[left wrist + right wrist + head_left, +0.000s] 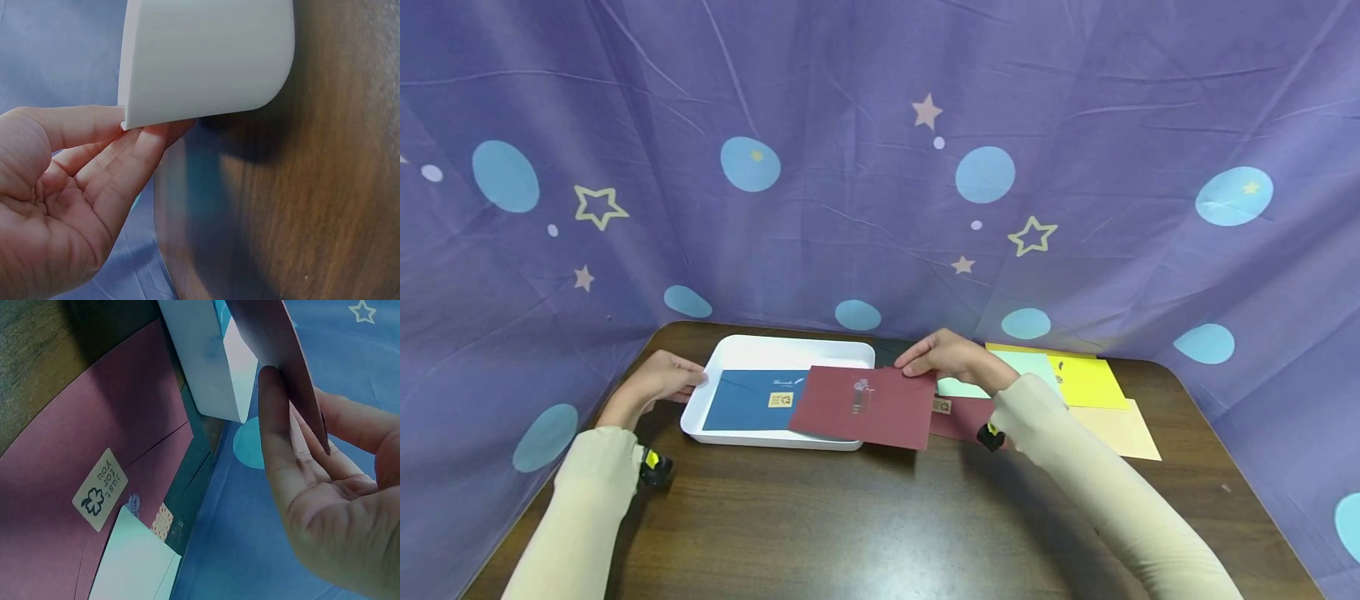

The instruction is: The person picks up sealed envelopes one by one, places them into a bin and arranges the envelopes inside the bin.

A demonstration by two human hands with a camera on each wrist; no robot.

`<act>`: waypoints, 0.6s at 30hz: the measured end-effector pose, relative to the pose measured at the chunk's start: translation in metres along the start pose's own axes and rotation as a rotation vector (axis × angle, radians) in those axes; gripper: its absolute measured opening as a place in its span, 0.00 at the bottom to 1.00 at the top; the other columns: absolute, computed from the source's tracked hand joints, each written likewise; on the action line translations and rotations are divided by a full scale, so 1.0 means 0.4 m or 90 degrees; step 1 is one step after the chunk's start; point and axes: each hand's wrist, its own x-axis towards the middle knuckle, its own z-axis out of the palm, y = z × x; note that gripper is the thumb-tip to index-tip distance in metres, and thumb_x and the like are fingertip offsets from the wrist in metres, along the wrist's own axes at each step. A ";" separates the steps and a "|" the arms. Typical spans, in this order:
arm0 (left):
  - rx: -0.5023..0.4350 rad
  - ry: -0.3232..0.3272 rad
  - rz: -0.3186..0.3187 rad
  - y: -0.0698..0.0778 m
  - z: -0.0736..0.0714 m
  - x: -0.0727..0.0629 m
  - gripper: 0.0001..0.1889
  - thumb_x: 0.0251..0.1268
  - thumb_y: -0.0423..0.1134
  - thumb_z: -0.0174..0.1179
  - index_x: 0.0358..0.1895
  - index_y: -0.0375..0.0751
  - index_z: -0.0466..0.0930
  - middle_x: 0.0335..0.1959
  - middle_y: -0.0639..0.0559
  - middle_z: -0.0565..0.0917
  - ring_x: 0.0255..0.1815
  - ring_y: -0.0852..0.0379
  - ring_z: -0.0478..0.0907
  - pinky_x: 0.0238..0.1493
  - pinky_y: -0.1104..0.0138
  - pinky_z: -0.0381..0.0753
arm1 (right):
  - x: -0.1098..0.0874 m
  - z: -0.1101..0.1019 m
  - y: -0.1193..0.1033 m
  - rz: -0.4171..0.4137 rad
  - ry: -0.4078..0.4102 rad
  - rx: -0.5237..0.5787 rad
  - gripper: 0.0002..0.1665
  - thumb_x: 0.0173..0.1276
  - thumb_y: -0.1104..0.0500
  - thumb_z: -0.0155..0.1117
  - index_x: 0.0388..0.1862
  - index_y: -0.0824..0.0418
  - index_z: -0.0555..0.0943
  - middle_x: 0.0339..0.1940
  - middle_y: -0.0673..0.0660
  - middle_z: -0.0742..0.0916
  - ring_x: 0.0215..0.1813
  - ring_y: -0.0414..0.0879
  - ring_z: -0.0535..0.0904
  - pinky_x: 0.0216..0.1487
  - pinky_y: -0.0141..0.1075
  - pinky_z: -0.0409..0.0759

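Observation:
My right hand (951, 357) pinches a dark red envelope (868, 404) by its upper right corner, thumb on one face and fingers on the other in the right wrist view. The envelope hangs tilted over the right side of a white tray (760, 442). Inside the tray lies a blue envelope (745, 400) with a tan sticker. At the tray's left end my left hand (662, 379) grips the rim between thumb and fingers, seen closely in the left wrist view. Under my right forearm another dark red envelope (144, 381) lies flat with a sticker on it.
Right of the tray, a pale green envelope (1033, 364), a yellow envelope (1093, 385), a cream envelope (1123, 429) and a dark green envelope (887, 350) lie overlapping. A purple patterned curtain (850, 208) hangs behind the brown table (820, 525).

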 end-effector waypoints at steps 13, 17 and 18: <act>-0.011 -0.005 0.005 -0.003 0.001 0.002 0.23 0.71 0.33 0.58 0.59 0.14 0.74 0.51 0.28 0.85 0.40 0.55 0.86 0.41 0.63 0.91 | -0.014 -0.023 0.014 0.069 -0.001 -0.053 0.14 0.70 0.64 0.68 0.52 0.69 0.86 0.39 0.53 0.91 0.33 0.38 0.83 0.38 0.33 0.87; -0.012 -0.006 0.002 -0.002 0.001 0.003 0.22 0.71 0.33 0.58 0.59 0.14 0.74 0.50 0.28 0.85 0.39 0.55 0.86 0.42 0.62 0.91 | -0.026 -0.036 0.011 0.108 -0.005 -0.072 0.14 0.70 0.63 0.67 0.51 0.70 0.86 0.35 0.53 0.89 0.29 0.39 0.84 0.37 0.33 0.88; -0.013 -0.005 0.000 -0.002 0.001 0.003 0.22 0.71 0.33 0.58 0.59 0.15 0.74 0.50 0.29 0.85 0.39 0.55 0.86 0.42 0.62 0.91 | -0.028 -0.039 0.011 0.115 -0.006 -0.076 0.14 0.70 0.63 0.67 0.51 0.70 0.86 0.32 0.53 0.89 0.28 0.39 0.84 0.37 0.32 0.88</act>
